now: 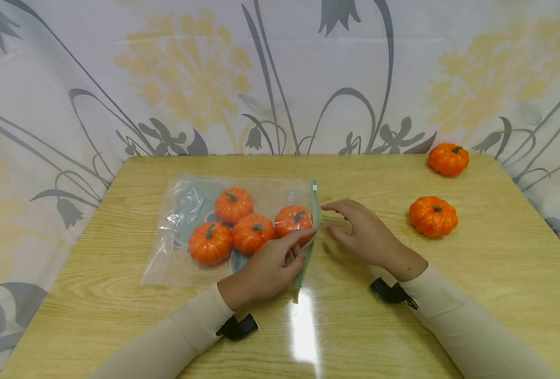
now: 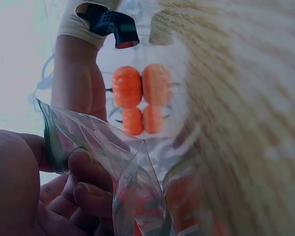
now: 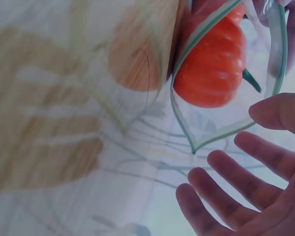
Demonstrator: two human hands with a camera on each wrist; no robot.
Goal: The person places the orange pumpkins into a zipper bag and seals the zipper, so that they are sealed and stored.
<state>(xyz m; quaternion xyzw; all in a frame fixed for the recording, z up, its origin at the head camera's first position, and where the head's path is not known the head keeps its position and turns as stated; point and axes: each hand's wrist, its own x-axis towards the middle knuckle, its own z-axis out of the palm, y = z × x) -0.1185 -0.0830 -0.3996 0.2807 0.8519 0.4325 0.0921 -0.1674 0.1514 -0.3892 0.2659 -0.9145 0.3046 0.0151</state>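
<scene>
A clear zip bag (image 1: 192, 197) with a green-edged mouth lies flat on the table, holding several small orange pumpkins (image 1: 253, 234). My left hand (image 1: 267, 268) reaches over its near right part and pinches the mouth's edge; the left wrist view shows thumb and fingers on the clear film (image 2: 96, 130). The mouth gapes in the right wrist view, with one pumpkin (image 3: 211, 73) just inside. Just right of the mouth is my right hand (image 1: 367, 234), fingers spread and slightly bent, holding nothing. Whether its fingertips touch the green rim (image 3: 194, 145) I cannot tell.
Two loose pumpkins are on the right of the wooden table (image 1: 355, 337): one nearer pumpkin (image 1: 433, 216) and one at the back edge, the far pumpkin (image 1: 448, 159). Behind the table hangs a flower-patterned cloth (image 1: 289, 73).
</scene>
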